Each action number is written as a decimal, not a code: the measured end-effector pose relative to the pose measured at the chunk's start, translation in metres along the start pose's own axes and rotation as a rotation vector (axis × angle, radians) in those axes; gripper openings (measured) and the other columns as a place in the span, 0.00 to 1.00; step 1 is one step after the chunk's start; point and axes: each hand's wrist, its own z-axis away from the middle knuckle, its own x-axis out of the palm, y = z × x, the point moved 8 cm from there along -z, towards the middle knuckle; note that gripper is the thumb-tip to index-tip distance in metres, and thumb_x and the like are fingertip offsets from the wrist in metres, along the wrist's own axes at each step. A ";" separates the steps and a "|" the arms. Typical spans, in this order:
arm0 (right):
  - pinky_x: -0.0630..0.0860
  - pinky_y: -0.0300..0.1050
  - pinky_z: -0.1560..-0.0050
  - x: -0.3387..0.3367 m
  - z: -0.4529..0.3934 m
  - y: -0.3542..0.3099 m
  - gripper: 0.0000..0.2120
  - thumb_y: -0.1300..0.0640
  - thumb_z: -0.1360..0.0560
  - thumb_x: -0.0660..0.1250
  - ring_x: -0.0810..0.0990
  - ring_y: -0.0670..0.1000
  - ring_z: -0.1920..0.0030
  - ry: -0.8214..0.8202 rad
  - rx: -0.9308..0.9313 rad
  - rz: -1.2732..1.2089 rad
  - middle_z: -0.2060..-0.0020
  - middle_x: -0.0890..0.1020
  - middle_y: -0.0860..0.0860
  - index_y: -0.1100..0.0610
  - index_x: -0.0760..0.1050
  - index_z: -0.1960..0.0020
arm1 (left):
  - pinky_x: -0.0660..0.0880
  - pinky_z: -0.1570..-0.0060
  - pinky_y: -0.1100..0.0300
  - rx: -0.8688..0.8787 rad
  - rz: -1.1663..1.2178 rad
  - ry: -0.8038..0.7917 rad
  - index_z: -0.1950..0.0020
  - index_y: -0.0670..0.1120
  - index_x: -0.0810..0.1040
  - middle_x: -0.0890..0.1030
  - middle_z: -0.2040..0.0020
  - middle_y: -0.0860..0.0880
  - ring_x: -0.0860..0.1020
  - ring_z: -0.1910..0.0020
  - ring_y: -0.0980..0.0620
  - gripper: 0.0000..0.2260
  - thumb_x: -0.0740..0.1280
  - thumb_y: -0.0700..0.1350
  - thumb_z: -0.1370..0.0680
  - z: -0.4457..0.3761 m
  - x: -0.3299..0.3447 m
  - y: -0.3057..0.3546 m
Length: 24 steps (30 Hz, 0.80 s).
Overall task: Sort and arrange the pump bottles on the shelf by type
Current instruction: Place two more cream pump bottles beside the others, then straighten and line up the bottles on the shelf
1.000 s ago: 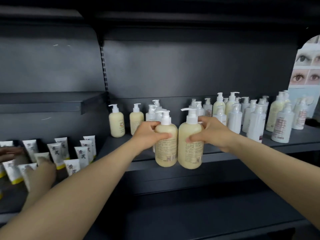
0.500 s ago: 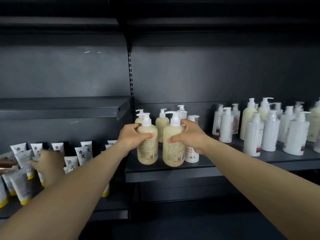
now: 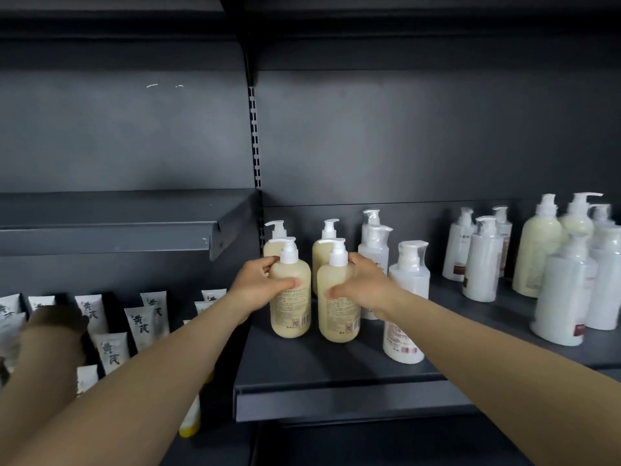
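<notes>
Both cream bottles [image 3: 290, 297] now set down on shelf [image 3: 336, 368].

The 2 forearms are bare to the frame edge, with the left hand [image 3: 260, 286] and right hand [image 3: 364, 285] ungloved.

Two pump bottles [image 3: 290, 297] stand side by side at the shelf [image 3: 336, 371] front left, two more [image 3: 322, 253] directly behind them. Wrapped bottles [image 3: 408, 297] stand just right; a larger cluster [image 3: 537, 264] sits far right. Tubes [image 3: 141, 322] fill the lower shelf left.

Head view — close (chest height), facing the shelf [image 3: 336, 368] squarely.
</notes>
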 end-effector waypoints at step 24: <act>0.70 0.44 0.43 -0.098 0.155 -0.055 0.30 0.50 0.30 0.73 0.74 0.54 0.38 -0.064 -0.118 1.011 0.36 0.74 0.51 0.54 0.68 0.31 | 0.70 0.38 0.53 0.305 -0.855 -0.202 0.31 0.47 0.68 0.70 0.33 0.46 0.70 0.35 0.46 0.28 0.71 0.51 0.29 0.109 0.031 0.121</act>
